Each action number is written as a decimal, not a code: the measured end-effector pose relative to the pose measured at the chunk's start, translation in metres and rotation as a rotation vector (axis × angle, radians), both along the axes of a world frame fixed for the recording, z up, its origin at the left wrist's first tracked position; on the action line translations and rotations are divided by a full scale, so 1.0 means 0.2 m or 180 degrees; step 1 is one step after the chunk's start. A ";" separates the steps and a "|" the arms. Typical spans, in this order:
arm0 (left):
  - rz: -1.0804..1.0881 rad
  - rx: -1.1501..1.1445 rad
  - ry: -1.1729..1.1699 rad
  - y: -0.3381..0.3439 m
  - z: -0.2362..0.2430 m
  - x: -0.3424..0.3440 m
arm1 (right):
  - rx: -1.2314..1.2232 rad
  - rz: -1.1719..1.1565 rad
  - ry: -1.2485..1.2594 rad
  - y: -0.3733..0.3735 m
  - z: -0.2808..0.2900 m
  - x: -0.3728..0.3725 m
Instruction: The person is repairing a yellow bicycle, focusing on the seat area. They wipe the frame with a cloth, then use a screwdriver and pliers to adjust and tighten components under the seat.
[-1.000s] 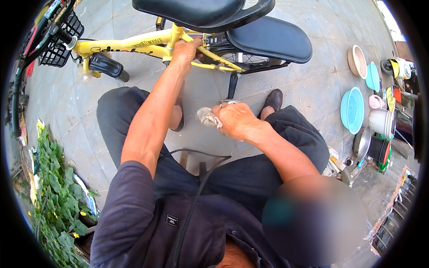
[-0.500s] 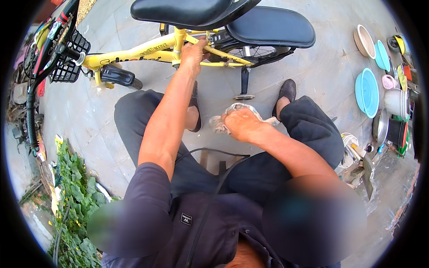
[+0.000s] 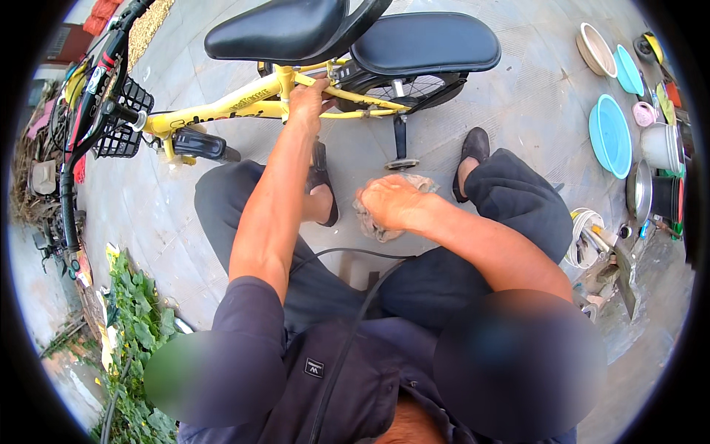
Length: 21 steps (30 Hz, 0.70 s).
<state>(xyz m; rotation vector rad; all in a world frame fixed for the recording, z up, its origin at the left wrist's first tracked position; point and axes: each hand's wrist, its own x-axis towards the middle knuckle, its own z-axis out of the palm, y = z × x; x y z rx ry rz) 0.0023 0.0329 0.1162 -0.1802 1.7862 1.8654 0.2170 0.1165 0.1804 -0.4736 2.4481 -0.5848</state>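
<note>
A small yellow bicycle (image 3: 222, 111) stands in front of me, its handlebar to the left and its black saddle (image 3: 277, 31) and padded rear seat (image 3: 429, 44) at the top. My left hand (image 3: 305, 103) is closed around the frame just behind the seat tube, with its fingertips partly hidden. Between my knees, my right hand (image 3: 392, 201) is clenched on a crumpled pale cloth (image 3: 379, 228), which sticks out around the fist. Just beyond that hand hangs the crank with its pedal (image 3: 401, 163), apart from the cloth.
Blue basins (image 3: 611, 137), a beige basin (image 3: 597, 50) and metal pots stand along the right. Nearer lies a white bucket (image 3: 584, 240) with tools. Leafy plants (image 3: 144, 318) grow at lower left. A black cable (image 3: 347, 251) crosses my lap. My shoes rest either side of the pedal.
The bicycle appears slightly farther left in view, my left hand still on its frame. My right hand has shifted a little, and the cloth now hangs more below the fist.
</note>
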 end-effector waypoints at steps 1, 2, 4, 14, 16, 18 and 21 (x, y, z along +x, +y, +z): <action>-0.0012 -0.0017 0.0005 0.00 0.00 0.00 | 0.0039 -0.0122 0.0090 0.02 0.01 0.00; -0.0004 -0.0037 0.0019 0.01 0.00 0.00 | 0.0077 -0.0241 0.0178 0.03 0.03 0.00; 0.0048 -0.0093 0.0048 0.00 0.00 0.01 | 0.0095 -0.0363 0.0278 0.06 0.04 -0.01; 0.0229 -0.0598 0.0478 -0.09 0.07 0.08 | 0.0043 -0.0455 0.0498 0.06 0.11 -0.06; 0.0452 -0.0932 0.0611 -0.12 0.13 0.11 | 0.0039 -0.0474 0.0481 0.06 0.13 -0.07; 0.0660 -0.0628 0.0750 -0.12 0.17 0.14 | 0.0028 -0.0525 0.0517 0.06 0.14 -0.08; 0.0573 -0.0197 0.0910 -0.11 0.26 0.15 | 0.0029 -0.0515 0.0507 0.07 0.13 -0.09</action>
